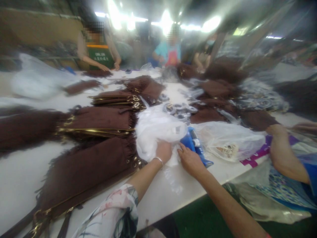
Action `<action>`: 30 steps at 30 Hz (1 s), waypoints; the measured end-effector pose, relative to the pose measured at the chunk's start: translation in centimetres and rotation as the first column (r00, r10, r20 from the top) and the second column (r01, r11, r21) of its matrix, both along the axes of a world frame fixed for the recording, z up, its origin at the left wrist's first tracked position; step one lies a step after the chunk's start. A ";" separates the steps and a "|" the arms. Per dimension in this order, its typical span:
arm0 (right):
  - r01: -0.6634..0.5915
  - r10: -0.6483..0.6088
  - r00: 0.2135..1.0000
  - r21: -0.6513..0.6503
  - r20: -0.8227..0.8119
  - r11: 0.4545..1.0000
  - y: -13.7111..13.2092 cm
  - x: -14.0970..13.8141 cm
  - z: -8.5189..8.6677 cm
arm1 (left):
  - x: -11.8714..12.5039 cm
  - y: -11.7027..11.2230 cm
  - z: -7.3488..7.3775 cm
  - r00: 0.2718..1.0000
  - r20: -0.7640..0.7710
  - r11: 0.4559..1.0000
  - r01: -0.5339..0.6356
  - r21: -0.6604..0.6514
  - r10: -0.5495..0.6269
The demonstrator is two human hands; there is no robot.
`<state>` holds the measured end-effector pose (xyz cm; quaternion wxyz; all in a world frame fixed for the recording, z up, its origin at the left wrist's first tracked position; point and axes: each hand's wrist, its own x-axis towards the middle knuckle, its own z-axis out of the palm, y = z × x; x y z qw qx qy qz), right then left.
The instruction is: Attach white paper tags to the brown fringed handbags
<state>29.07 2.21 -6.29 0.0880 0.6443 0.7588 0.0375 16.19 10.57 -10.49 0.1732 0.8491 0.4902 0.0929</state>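
Observation:
In the middle of the head view, a heap of thin white plastic bags (158,124) lies at the table's front edge. My left hand (163,151), with a bracelet at the wrist, reaches into the near side of this heap, and its fingers are hidden there. Just to its right, my right hand (190,161) is closed, thumb and fingers pinching the edge of the white plastic. A blue box (188,140) stands right behind my right hand. Close to my left forearm lies a stack of brown fringed bags (86,172) with gold zips and chains.
More brown bags (99,120) are stacked at the left and back. A clear plastic bag (228,137) with cream pieces lies right of the blue box. A co-worker's arm (284,152) comes in at the right. Several people (100,54) stand across the table (170,198).

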 end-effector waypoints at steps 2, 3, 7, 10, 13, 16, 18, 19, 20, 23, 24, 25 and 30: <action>-0.002 0.002 1.000 0.000 -0.007 1.000 -0.2 0.1 0.1 | -0.4 0.4 -0.4 1.000 0.025 0.999 -0.005 -0.035 0.006; -0.007 0.007 1.000 0.003 -0.011 1.000 -0.2 0.1 0.1 | -0.7 0.7 -0.5 0.999 0.038 0.999 -0.010 -0.053 0.012; -0.015 0.015 0.999 0.021 -0.028 1.000 -0.3 0.2 0.1 | -2.1 1.8 -0.6 0.993 0.110 0.992 -0.017 -0.124 0.031; 0.005 -0.004 0.999 0.017 -0.046 1.000 -0.3 0.1 0.3 | -3.4 2.2 -0.2 0.981 0.191 0.985 -0.005 -0.173 0.038; 0.038 -0.032 0.994 0.052 -0.100 0.998 -1.1 0.0 1.0 | -4.5 2.2 0.3 0.954 0.295 0.975 0.007 -0.220 0.060; 0.112 -0.063 0.966 0.185 -0.252 0.976 -2.8 -0.6 1.3 | -5.4 1.8 0.6 0.908 0.408 0.964 0.020 -0.267 0.094; 0.195 -0.082 0.898 0.224 -0.433 0.955 -4.1 -1.4 1.0 | -5.9 1.5 0.7 0.869 0.481 0.954 0.033 -0.298 0.120; 0.243 -0.098 0.840 0.208 -0.533 0.947 -4.5 -1.9 0.6 | -6.2 1.3 0.7 0.848 0.513 0.948 0.040 -0.316 0.136; 0.288 -0.117 0.773 0.181 -0.624 0.940 -4.8 -2.5 0.2 | -6.4 1.1 0.7 0.827 0.542 0.942 0.045 -0.334 0.153; 0.416 -0.196 0.593 0.089 -0.781 0.905 -4.7 -4.4 -1.0 | -6.8 0.7 0.8 0.765 0.609 0.918 0.062 -0.392 0.209; 0.449 -0.228 0.555 0.056 -0.800 0.892 -4.3 -4.9 -1.2 | -6.9 0.5 0.9 0.744 0.628 0.909 0.070 -0.411 0.227; 0.470 -0.263 0.525 0.019 -0.809 0.883 -3.9 -5.3 -1.4 | -7.0 0.4 1.1 0.723 0.646 0.899 0.079 -0.431 0.246; 0.393 -0.315 0.295 -0.186 -0.902 0.900 -2.0 -6.1 -1.8 | -7.0 -0.5 2.0 0.593 0.716 0.838 0.122 -0.532 0.368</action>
